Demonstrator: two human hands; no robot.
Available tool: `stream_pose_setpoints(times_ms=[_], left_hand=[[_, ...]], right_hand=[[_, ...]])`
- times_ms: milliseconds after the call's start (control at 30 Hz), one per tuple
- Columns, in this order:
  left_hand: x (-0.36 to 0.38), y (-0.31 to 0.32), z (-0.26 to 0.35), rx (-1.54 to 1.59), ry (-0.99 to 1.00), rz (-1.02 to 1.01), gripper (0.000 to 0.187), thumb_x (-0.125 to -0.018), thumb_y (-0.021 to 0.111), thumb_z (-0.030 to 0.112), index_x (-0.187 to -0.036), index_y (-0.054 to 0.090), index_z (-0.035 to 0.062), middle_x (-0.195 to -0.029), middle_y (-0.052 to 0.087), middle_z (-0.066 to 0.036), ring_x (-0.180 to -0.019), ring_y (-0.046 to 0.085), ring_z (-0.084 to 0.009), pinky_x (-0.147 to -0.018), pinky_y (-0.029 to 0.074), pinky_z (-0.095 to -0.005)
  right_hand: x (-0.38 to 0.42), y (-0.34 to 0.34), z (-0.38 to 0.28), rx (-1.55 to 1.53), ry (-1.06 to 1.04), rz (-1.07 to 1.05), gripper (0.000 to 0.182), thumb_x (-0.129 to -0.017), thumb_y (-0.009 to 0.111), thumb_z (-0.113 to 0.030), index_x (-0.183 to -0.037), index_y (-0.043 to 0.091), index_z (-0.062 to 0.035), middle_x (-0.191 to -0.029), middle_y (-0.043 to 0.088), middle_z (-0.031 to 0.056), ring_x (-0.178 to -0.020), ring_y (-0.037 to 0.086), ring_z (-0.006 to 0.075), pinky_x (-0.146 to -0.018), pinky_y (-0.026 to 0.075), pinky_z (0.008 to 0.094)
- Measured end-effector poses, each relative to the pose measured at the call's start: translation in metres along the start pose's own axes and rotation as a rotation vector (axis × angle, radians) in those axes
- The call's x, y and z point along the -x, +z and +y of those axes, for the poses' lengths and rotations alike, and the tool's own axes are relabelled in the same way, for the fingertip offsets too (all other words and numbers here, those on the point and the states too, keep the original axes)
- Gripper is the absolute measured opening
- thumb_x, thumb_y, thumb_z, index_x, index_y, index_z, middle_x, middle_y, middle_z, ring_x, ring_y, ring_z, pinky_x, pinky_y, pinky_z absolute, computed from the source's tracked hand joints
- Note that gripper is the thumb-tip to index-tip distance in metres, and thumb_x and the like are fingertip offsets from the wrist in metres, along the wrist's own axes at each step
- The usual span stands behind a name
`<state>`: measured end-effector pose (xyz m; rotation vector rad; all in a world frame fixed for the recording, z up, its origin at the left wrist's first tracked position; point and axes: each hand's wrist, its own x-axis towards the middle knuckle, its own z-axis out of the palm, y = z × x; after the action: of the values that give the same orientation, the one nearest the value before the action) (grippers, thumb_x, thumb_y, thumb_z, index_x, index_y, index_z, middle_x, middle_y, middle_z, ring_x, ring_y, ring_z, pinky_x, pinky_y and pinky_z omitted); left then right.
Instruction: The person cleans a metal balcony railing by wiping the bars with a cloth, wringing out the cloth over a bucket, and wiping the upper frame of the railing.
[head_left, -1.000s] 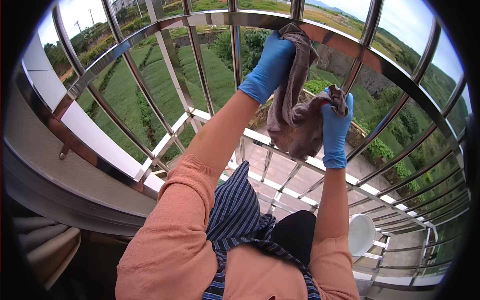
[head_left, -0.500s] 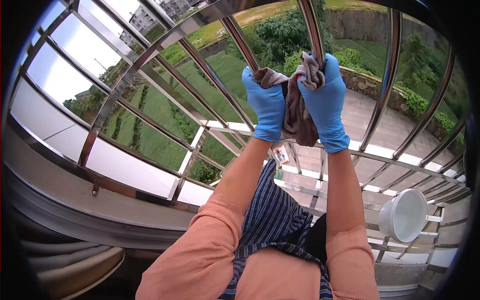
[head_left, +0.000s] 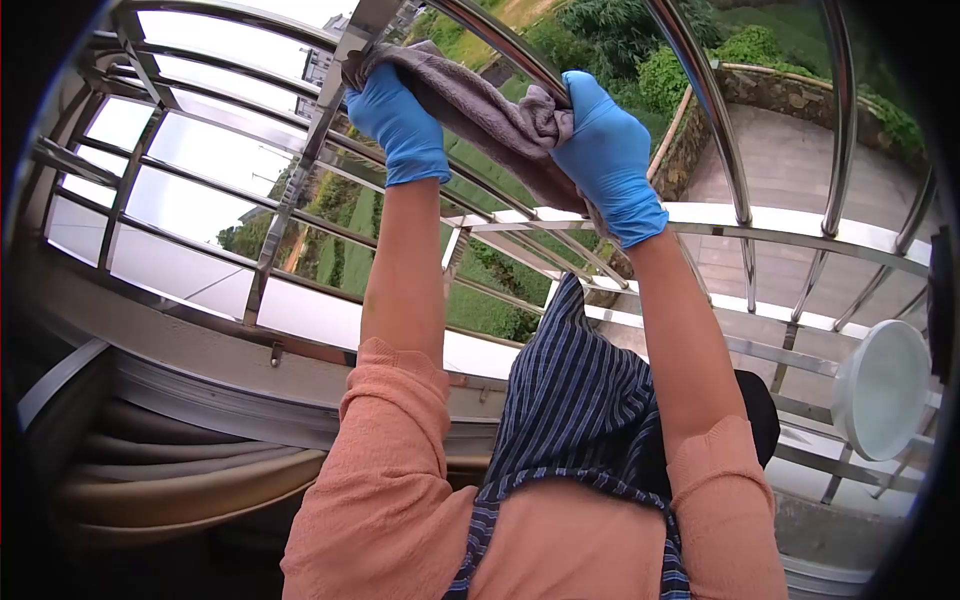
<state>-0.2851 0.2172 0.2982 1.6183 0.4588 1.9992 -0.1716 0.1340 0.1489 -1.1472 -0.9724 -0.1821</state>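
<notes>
A grey-brown cloth (head_left: 480, 105) stretches between my two blue-gloved hands, in front of the metal bars. My left hand (head_left: 398, 125) is closed on its left end, up against a wide metal bar (head_left: 318, 135) of the railing. Its bunched right part is gripped by my right hand (head_left: 605, 150), whose fingers are wrapped round at a round shiny bar (head_left: 510, 45). Part of the cloth hangs down behind my right wrist.
A white bucket (head_left: 882, 390) stands at the right by the lower rails. Folded cushions or fabric (head_left: 190, 490) lie at the lower left below a window track. Beyond the bars are green plants and a paved terrace (head_left: 770, 180).
My hands have moved apart, the left one far to the left, and the bunched cloth is now spread between them. The view has turned to the left.
</notes>
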Motion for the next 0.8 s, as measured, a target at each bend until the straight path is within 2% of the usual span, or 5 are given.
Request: stream_pose_setpoints(times_ms=[300,367,433,600,800], left_hand=[[0.0,-0.029,-0.028,0.455,-0.279,-0.633,0.031,-0.095,0.041,0.033,-0.093,0.054,0.0046,-0.096,0.059,-0.009,-0.087,0.056,-0.0177,-0.081,0.046,-0.0335],[0.001,-0.028,-0.024,-0.447,0.425,-0.608,0.03,-0.097,0.039,0.031,-0.095,0.054,0.0049,-0.099,0.057,-0.008,-0.089,0.054,-0.0182,-0.083,0.044,-0.0311],[-0.024,-0.05,-0.049,-0.525,0.456,-0.611,0.03,-0.098,0.038,0.029,-0.098,0.054,0.0035,-0.099,0.057,-0.008,-0.092,0.054,-0.0195,-0.087,0.043,-0.0301],[-0.007,-0.038,-0.027,0.846,-0.645,-0.656,0.032,-0.097,0.043,0.035,-0.109,0.057,0.0093,-0.099,0.062,-0.008,-0.089,0.059,-0.0226,-0.086,0.048,-0.0362],[-0.006,-0.063,-0.042,0.415,-0.579,-0.498,0.03,-0.097,0.042,0.029,-0.113,0.049,0.0047,-0.1,0.058,-0.005,-0.09,0.055,-0.0153,-0.085,0.046,-0.0322]], right_hand=[[0.0,-0.001,0.004,-0.035,0.001,-0.006,0.021,-0.078,0.057,-0.02,-0.097,0.051,-0.0145,-0.077,0.061,0.0105,-0.061,0.061,0.0319,-0.052,0.05,0.041],[0.001,0.001,0.002,-0.079,-0.007,0.024,0.023,-0.078,0.058,-0.019,-0.101,0.052,-0.0158,-0.078,0.062,0.0111,-0.062,0.061,0.0338,-0.053,0.05,0.0423],[0.001,0.0,0.003,-0.081,0.004,0.007,0.023,-0.079,0.057,-0.019,-0.1,0.052,-0.0165,-0.078,0.061,0.0111,-0.061,0.06,0.0337,-0.053,0.05,0.0416],[0.001,0.001,0.004,-0.033,-0.027,0.041,0.022,-0.075,0.059,-0.022,-0.094,0.051,-0.0132,-0.073,0.059,0.0095,-0.06,0.061,0.0289,-0.052,0.051,0.0384],[0.002,0.005,0.004,-0.039,-0.024,0.016,0.027,-0.077,0.061,-0.023,-0.102,0.052,-0.0161,-0.078,0.063,0.0097,-0.064,0.062,0.0308,-0.055,0.051,0.0391]])
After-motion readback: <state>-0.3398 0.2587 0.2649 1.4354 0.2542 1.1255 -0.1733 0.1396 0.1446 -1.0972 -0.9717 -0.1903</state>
